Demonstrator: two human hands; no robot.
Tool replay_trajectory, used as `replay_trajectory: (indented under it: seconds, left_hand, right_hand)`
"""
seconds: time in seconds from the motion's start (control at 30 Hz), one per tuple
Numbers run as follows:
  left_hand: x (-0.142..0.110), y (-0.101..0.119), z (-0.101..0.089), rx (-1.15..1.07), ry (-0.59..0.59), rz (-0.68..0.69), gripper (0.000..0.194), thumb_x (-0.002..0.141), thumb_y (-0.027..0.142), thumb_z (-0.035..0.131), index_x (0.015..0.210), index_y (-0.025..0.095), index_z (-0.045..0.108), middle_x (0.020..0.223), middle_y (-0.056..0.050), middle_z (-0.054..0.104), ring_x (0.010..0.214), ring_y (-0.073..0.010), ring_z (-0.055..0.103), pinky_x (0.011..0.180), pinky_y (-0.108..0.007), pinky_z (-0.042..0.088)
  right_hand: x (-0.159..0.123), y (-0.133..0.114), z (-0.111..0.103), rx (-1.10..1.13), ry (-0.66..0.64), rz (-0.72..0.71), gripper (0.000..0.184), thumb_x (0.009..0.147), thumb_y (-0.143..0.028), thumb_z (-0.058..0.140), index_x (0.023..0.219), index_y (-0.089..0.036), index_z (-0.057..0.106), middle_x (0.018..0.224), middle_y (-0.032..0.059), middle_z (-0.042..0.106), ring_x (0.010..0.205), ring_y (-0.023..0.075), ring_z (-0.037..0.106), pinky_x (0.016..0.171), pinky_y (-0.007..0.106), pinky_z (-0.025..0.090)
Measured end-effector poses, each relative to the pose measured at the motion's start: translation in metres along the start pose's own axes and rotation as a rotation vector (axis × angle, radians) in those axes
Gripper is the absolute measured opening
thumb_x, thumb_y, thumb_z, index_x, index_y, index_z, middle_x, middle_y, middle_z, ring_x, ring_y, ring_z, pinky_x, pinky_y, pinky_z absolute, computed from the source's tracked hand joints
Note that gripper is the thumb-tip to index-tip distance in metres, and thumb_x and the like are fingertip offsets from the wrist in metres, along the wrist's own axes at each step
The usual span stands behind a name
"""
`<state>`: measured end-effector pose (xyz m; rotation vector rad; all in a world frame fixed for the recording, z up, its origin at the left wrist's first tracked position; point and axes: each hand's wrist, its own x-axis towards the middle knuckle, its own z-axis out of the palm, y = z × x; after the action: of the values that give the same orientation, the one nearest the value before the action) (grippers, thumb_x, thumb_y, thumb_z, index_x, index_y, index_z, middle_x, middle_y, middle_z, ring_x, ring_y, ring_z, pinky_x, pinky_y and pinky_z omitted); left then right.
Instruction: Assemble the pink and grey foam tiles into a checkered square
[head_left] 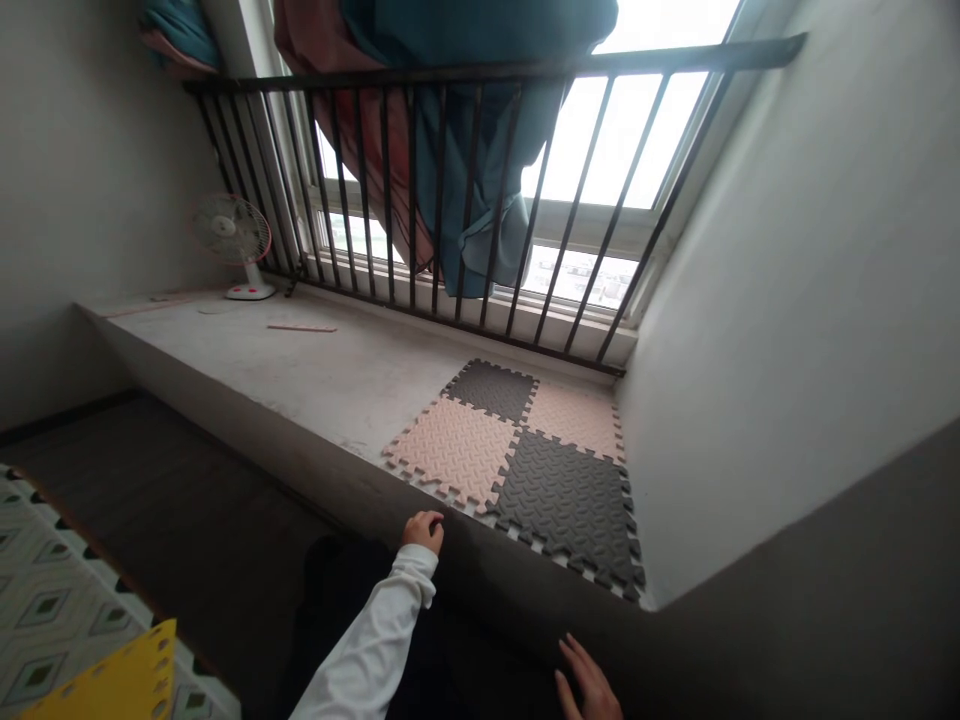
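Observation:
My left hand (423,531), in a white sleeve, rests with curled fingers against the front face of a raised concrete window ledge (300,370), just below the foam mats. My right hand (589,680) lies flat and open on the dark wall below the ledge, at the bottom edge of view. Neither hand holds anything that I can see. On the ledge's right end lie interlocking foam puzzle mats, two pink (457,450) and two dark grey (566,500), set in a checker pattern.
A small pink-and-white desk fan (234,245) stands at the ledge's far left. Black metal railing (480,190) fronts the window, with teal and pink cloth (465,130) hanging behind it. A yellow foam piece (112,680) and a patterned floor mat (52,600) lie at lower left.

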<state>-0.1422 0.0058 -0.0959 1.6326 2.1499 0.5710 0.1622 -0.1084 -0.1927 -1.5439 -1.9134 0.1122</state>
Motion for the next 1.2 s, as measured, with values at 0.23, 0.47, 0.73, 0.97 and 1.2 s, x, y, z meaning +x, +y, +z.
replay_trajectory:
  seconds: [0.23, 0.47, 0.73, 0.97, 1.2]
  left_hand:
    - [0.001, 0.020, -0.007, 0.124, 0.086, 0.087, 0.025, 0.074, 0.024, 0.043, 0.090, 0.021, 0.062, 0.100, -0.005, 0.059, 0.101, -0.0200, 0.044, 0.081, -0.031, 0.037]
    - [0.025, 0.064, 0.003, 0.248, -0.037, 0.086, 0.028, 0.073, 0.024, 0.042, 0.094, 0.019, 0.060, 0.103, -0.009, 0.057, 0.104, -0.0241, 0.041, 0.079, -0.035, 0.036]
    - [0.036, 0.061, 0.015, 0.284, -0.017, 0.082, 0.026, 0.069, 0.017, 0.043, 0.090, 0.018, 0.059, 0.096, -0.009, 0.060, 0.099, -0.0222, 0.046, 0.081, -0.030, 0.034]
    - [0.016, 0.045, 0.015, 0.147, 0.060, 0.094, 0.024, 0.067, 0.018, 0.042, 0.082, 0.021, 0.061, 0.087, -0.004, 0.061, 0.088, -0.0185, 0.049, 0.081, -0.027, 0.035]
    - [-0.003, 0.031, 0.010, 0.269, 0.020, 0.088, 0.034, 0.068, 0.022, 0.042, 0.095, 0.024, 0.062, 0.090, -0.004, 0.061, 0.091, -0.0221, 0.050, 0.080, -0.029, 0.037]
  right_hand:
    - [0.032, -0.036, -0.017, -0.039, 0.010, 0.037, 0.053, 0.080, -0.052, 0.025, 0.092, -0.018, 0.064, 0.099, 0.0097, 0.063, 0.093, 0.0190, 0.057, 0.080, 0.030, 0.049]
    - [0.050, -0.038, -0.044, -0.036, -0.018, -0.137, 0.034, 0.077, -0.046, 0.041, 0.091, -0.025, 0.065, 0.094, 0.0037, 0.065, 0.084, 0.0162, 0.061, 0.071, 0.021, 0.052]
    - [0.058, -0.020, -0.048, -0.081, -0.015, -0.130, 0.031, 0.076, -0.044, 0.044, 0.090, -0.026, 0.065, 0.092, 0.0026, 0.066, 0.082, 0.0152, 0.062, 0.069, 0.018, 0.051]
    - [0.141, -0.007, -0.036, -0.327, -0.107, 0.122, 0.039, 0.072, -0.033, 0.046, 0.106, -0.018, 0.057, 0.117, 0.0115, 0.052, 0.107, 0.0232, 0.048, 0.091, 0.037, 0.039]
    - [0.232, 0.001, -0.045, -0.544, -0.639, 0.546, 0.086, 0.055, -0.057, 0.058, 0.128, -0.023, 0.028, 0.133, 0.0203, 0.028, 0.120, 0.0357, 0.026, 0.085, 0.055, 0.031]
